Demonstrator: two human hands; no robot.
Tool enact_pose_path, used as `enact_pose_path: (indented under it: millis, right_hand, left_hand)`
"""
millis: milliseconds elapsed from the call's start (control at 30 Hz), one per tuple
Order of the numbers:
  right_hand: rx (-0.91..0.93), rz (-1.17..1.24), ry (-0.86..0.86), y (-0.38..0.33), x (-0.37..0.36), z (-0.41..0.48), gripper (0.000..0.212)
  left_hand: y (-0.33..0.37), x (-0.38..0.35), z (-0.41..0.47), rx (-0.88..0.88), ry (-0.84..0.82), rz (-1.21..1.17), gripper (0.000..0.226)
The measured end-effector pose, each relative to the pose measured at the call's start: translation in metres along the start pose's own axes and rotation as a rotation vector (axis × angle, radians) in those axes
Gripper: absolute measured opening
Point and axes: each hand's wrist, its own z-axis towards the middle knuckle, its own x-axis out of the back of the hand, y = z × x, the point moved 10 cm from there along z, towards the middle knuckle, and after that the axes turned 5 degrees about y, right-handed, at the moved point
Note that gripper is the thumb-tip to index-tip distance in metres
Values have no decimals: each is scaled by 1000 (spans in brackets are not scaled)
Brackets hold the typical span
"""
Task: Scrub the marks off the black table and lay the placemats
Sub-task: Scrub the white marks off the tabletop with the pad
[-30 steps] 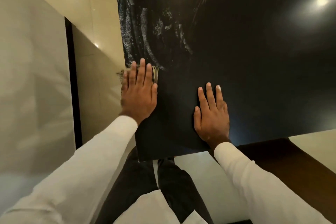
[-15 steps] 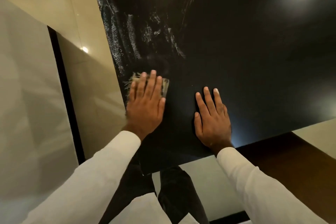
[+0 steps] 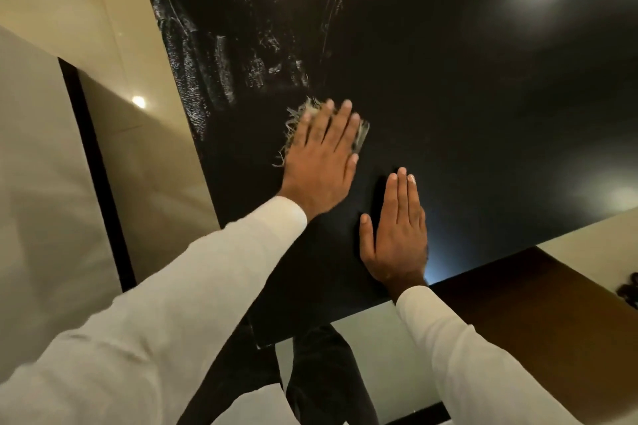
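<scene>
The black table [image 3: 466, 134] has a glossy dark top with bright light spots reflected toward its right side. Whitish smeared marks [image 3: 221, 79] streak its far-left part, densest along the left edge and thinning into faint strokes near the far edge. A pale, frayed scrubbing pad [image 3: 297, 117] lies flat on the top just beside those marks, loose fibres sticking out from under the straight fingers of the left hand [image 3: 321, 162] pressing it.

Frayed scrub pad [image 3: 361, 135] mostly beneath the left hand [image 3: 321, 162]; small dark object [image 3: 630, 290] half out of frame.
</scene>
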Motion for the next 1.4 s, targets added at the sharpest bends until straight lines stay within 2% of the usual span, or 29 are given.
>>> enact_pose_path:
  millis: [100, 200, 300, 400, 500, 567, 667, 733, 800, 900, 1000, 1100, 1233, 1400]
  right_hand:
    - [-38, 12, 18, 4, 1, 0, 85]
    - [-30, 4, 20, 1, 1, 0, 83]
    - [-23, -18, 22, 0, 2, 1, 82]
    - [-18, -46, 13, 0, 1, 2, 80]
    - [-11, -65, 3, -1, 2, 2, 79]
    - [-13, -74, -5, 0, 1, 2, 79]
    - [-5, -94, 3, 1, 3, 1, 79]
    - [7, -102, 12, -1, 4, 1, 79]
    - [0, -98, 21, -2, 5, 1, 78]
    - [-17, -88, 20, -1, 5, 0, 78]
    - [-14, -73, 20, -2, 3, 1, 78]
    - [-13, -86, 23, -2, 2, 2, 78]
    - [-14, -83, 28, -1, 3, 3, 78]
    - [-16, -93, 4, 0, 0, 2, 79]
  left_hand:
    - [-8, -6, -56, -19, -61, 5, 74]
    - [-60, 2, -89, 121, -61, 24, 74]
    - [-106, 15, -76, 276, -17, 27, 72]
    - [-114, 23, -25, 332, 51, 41, 72]
    - [-85, 19, 26, 283, 54, 36, 74]
    - [-47, 13, 38, 181, 38, 22, 76]
    - [10, 2, 6, -16, -13, -1, 75]
    - [18, -4, -34, -70, -49, -18, 74]
    - [-2, -6, -69, -36, -65, -12, 74]
    - [-66, 3, -92, 124, -52, 22, 74]
    - [-128, 19, -72, 234, -4, 35, 72]
    - [-154, 29, -23, 274, 68, 40, 71]
    - [-121, 26, 35, 241, 52, 40, 74]
    - [-37, 7, 14, -20, -16, 15, 76]
